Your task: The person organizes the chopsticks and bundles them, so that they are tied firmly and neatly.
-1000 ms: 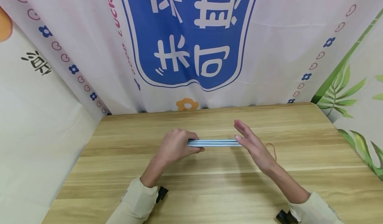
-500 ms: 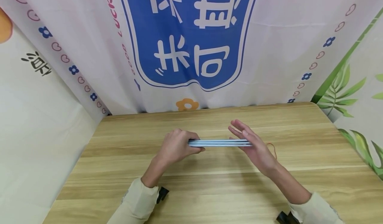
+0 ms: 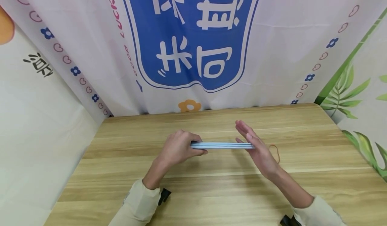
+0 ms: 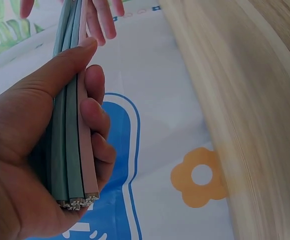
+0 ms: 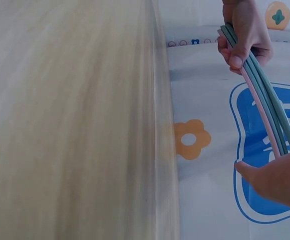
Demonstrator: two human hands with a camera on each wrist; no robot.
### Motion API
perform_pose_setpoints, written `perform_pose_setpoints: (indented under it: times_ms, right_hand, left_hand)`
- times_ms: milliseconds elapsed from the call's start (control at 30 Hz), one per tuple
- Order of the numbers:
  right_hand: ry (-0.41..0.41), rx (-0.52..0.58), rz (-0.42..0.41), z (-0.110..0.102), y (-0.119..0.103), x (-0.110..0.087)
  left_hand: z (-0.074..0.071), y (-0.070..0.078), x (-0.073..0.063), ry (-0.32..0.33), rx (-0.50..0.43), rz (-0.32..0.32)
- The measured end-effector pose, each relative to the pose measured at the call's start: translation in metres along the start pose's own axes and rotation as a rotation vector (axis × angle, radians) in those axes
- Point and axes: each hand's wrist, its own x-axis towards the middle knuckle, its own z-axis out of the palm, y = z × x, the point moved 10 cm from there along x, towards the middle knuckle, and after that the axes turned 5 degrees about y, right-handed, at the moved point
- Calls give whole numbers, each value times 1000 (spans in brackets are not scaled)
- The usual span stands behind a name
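Observation:
My left hand (image 3: 178, 147) grips one end of a bundle of long thin strips (image 3: 222, 145), holding it level above the table. In the left wrist view the strips (image 4: 72, 130) are green and pink, with rough, pale ends below the palm; the thumb crosses them and the fingers curl round. The right hand (image 3: 258, 152) is at the bundle's other end, fingers extended, the strip ends close to its palm and thumb. Whether it touches them I cannot tell. The right wrist view shows the strips (image 5: 267, 100) slightly bowed, their near ends hidden behind the right thumb.
A thin orange loop (image 3: 278, 153), like a rubber band, lies on the wooden table (image 3: 193, 192) just beyond the right hand. A printed white curtain (image 3: 272, 68) hangs along the table's back edge.
My right hand has shifted at the strips' right end: its thumb first covered that end, and now more of the strips' length shows there. The left hand keeps its grip, almost still.

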Motion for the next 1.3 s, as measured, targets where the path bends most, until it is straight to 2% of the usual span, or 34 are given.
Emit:
perform_pose_setpoints:
  times_ms: [433,633,733,800,900,967,1067,1167,1300]
  right_hand:
    - [58,13,-17,1,0,2]
    - [-17,19,-54,-3,-9,1]
    - [-54,20,-55,-15,-11,-1]
    - [-48,-8,-37,-29,-9,-1]
    - [-8,-137,31,-58,-1,-2]
    - [17,-306,91,-77,7,-5]
    - [-22,-573,142,-98,20,-12]
    - [-91,-785,95,-109,27,-18]
    - [-153,-950,-5,-114,30,-23]
  left_hand:
    - [0,1,-1,18,10,4]
    - [-1,0,-1,15,-3,1]
    - [-2,0,-1,6,-9,-3]
    - [-2,0,0,-1,-8,-7]
    - [-2,-1,0,-11,-3,-14]
    - [-1,-1,0,-15,-2,-16]
    - [-1,-1,0,-16,2,-17]
    - [-1,-2,0,-15,3,-17]
    - [-2,-3,-1,-15,2,-22]
